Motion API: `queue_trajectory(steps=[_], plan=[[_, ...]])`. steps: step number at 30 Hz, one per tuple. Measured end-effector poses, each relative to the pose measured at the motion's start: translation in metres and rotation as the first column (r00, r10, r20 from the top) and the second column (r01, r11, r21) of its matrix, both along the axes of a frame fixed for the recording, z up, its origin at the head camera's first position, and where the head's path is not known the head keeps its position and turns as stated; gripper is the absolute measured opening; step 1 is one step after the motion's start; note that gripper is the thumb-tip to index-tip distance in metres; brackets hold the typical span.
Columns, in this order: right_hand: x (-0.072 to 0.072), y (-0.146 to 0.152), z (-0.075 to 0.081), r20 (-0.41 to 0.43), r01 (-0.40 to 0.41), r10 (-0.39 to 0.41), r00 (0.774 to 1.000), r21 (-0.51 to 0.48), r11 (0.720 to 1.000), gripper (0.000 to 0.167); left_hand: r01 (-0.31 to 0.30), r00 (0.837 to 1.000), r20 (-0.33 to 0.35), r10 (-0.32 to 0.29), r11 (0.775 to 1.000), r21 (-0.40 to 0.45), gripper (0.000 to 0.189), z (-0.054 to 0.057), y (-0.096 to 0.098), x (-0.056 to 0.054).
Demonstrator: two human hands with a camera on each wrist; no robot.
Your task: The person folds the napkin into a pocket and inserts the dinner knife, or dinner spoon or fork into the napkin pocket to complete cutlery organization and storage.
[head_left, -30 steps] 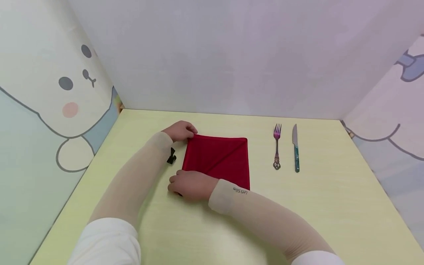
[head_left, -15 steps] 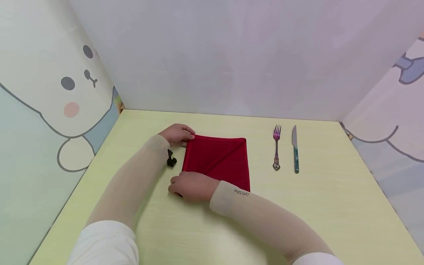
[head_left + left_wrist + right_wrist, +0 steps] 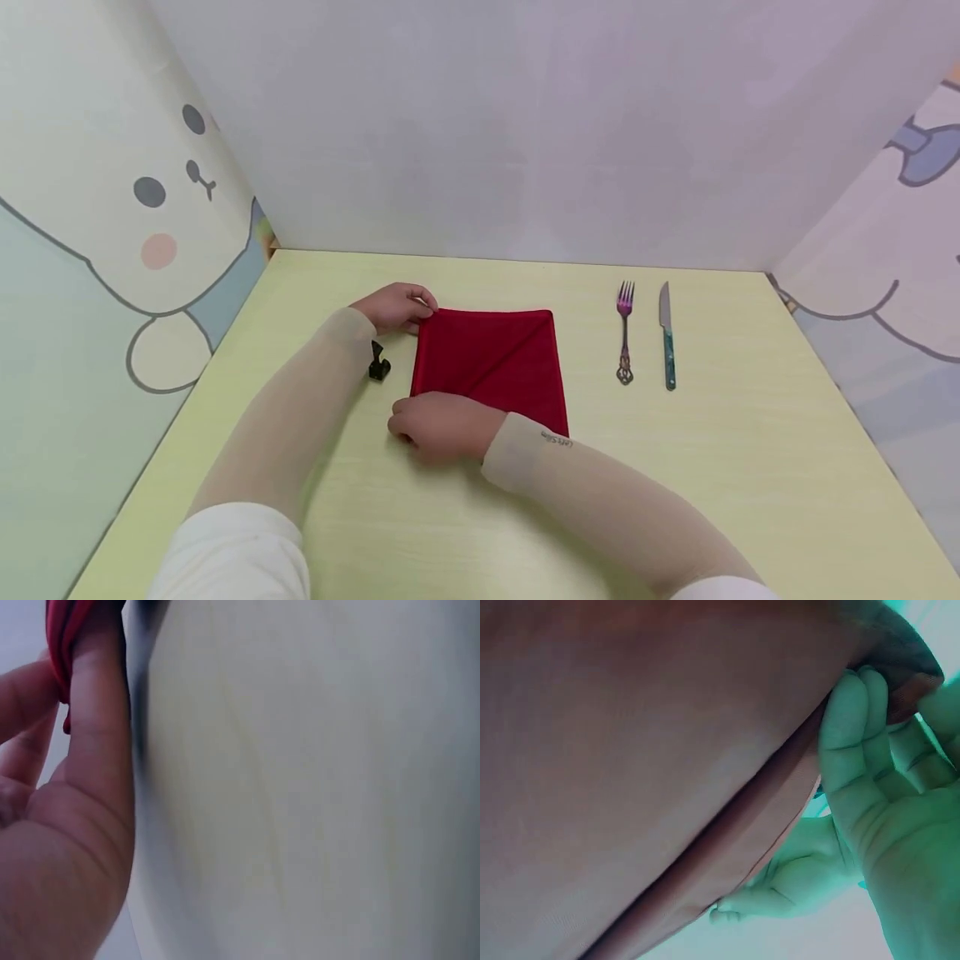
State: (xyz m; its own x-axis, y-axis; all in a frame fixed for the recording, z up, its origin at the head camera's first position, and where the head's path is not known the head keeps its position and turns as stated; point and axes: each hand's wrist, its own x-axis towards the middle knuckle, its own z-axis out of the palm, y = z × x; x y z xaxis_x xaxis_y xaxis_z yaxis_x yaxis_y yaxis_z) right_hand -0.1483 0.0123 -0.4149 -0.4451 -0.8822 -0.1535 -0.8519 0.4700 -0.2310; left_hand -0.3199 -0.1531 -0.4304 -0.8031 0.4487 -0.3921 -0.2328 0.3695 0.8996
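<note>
Red cloth (image 3: 495, 350) pinched at two corners

One red cloth, marked by a diagonal crease, is at the middle of the tabletop (image 3: 735, 475). Two hands have it: the left hand (image 3: 393, 307) pinches its far left corner between thumb and fingers, and the right hand (image 3: 442, 427) pinches it at the near left corner.

The right wrist view, tinted green, shows a long gap between layers at the cloth's edge, which the head view does not. The left wrist view catches only a scrap of red at the fingers, beside a blurred, pale surface.

From the head, the right hand and right sleeve (image 3: 600, 500) hide the near left corner and most of the near edge.

One small black object (image 3: 378, 366), hard to make out, sits just beside the left sleeve (image 3: 292, 425). Well right of the cloth lie one fork (image 3: 625, 333) and one knife (image 3: 667, 337), side by side.
</note>
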Motion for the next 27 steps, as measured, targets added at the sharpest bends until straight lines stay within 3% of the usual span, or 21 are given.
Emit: queue_trajectory(steps=[5,7,10,12,16,20,22,27], plan=[[0.011,0.0,0.0,0.013,0.224,-0.224,0.974,-0.05,0.973,0.013,0.001,1.0,-0.003,-0.001,1.0,0.002,0.016,0.004,0.001,0.004],[0.016,-0.001,0.001,-0.013,0.308,-0.309,0.951,-0.05,0.95,0.009,0.002,1.0,-0.009,-0.003,1.0,-0.01,0.017,0.008,0.002,0.007],[0.021,0.0,0.004,-0.025,0.428,-0.43,0.902,-0.054,0.902,0.025,-0.008,1.0,0.003,0.008,1.0,-0.018,0.022,0.016,0.004,0.013],[0.023,0.002,0.004,0.009,0.504,-0.505,0.863,-0.072,0.861,0.03,-0.017,0.999,0.035,0.017,1.0,-0.001,0.032,0.015,0.004,0.011],[0.023,0.011,0.002,0.215,0.641,-0.612,0.761,-0.104,0.76,0.021,0.023,0.999,0.042,-0.023,1.0,0.006,0.05,0.006,-0.002,0.002],[0.019,0.024,0.003,0.485,0.756,-0.633,0.603,-0.094,0.648,0.025,0.12,0.986,-0.099,-0.133,0.985,-0.126,0.044,0.004,-0.008,-0.001],[0.017,0.03,0.004,0.578,0.793,-0.615,0.536,-0.096,0.601,0.028,0.131,0.973,-0.162,-0.162,0.973,-0.188,0.037,0.005,-0.009,-0.001],[0.017,0.045,0.004,0.716,0.849,-0.54,0.442,-0.139,0.511,0.021,0.141,0.954,-0.231,-0.193,0.965,-0.222,0.021,0.009,-0.011,0.0]])
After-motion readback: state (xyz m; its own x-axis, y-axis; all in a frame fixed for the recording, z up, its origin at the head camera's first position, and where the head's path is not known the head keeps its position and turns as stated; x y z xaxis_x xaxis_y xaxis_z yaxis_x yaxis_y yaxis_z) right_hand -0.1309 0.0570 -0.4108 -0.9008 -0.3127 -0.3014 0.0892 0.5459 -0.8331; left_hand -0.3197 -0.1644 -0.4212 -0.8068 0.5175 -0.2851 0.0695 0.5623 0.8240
